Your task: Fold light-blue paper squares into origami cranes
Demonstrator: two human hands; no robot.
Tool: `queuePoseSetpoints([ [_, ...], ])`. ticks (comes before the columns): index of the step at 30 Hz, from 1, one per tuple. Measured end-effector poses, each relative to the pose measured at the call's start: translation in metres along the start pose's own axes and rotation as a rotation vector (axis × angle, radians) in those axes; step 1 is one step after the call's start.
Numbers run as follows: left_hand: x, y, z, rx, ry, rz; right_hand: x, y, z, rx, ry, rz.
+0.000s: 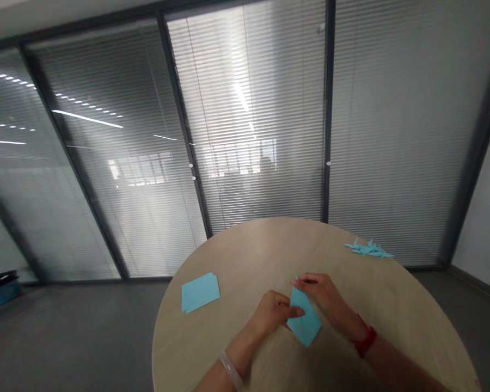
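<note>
A folded light-blue paper lies on the round wooden table in front of me. My left hand pinches its left edge with thumb and fingers pressed together. My right hand rests along the paper's upper right side, fingertips closed on its top corner. A red band circles my right wrist and a pale bangle my left.
A small stack of light-blue paper sheets lies on the table's left part. Several finished folded blue paper shapes sit at the far right edge. Glass partitions with blinds stand behind the table. Grey floor surrounds it.
</note>
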State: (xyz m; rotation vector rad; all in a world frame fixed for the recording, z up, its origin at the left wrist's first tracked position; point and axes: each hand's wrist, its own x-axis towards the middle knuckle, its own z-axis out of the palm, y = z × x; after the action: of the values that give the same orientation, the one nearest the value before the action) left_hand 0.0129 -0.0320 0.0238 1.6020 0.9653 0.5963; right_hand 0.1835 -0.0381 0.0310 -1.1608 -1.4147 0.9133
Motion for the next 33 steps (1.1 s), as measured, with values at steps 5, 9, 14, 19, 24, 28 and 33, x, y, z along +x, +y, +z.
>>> queuePoseSetpoints([
  [5, 0.0, 0.0011, -0.0006, -0.082, -0.033, -0.023, -0.0009, -0.0012, -0.0013, -0.005, 0.036, -0.005],
  [9, 0.0006, -0.0016, -0.0027, -0.103, -0.049, -0.021, -0.003, -0.0067, -0.0021, 0.003, 0.059, 0.032],
  [14, -0.0025, -0.0013, -0.0025, -0.12, -0.093, -0.051, -0.0028, -0.0082, -0.0054, -0.003, 0.106, 0.016],
  [19, -0.005, -0.0008, -0.0018, -0.156, -0.133, -0.088, -0.0009, -0.0035, -0.0072, -0.013, 0.118, 0.017],
  [24, -0.0056, -0.0007, -0.003, -0.153, -0.136, -0.092, -0.002, -0.0058, -0.0065, 0.022, 0.104, 0.037],
  [28, -0.0052, 0.0013, -0.005, -0.091, -0.097, -0.042, -0.002, -0.0088, -0.0071, 0.023, 0.091, 0.014],
  [33, -0.0008, 0.0053, -0.0076, 0.05, 0.041, 0.159, -0.0009, -0.0054, -0.0019, 0.048, 0.018, 0.011],
])
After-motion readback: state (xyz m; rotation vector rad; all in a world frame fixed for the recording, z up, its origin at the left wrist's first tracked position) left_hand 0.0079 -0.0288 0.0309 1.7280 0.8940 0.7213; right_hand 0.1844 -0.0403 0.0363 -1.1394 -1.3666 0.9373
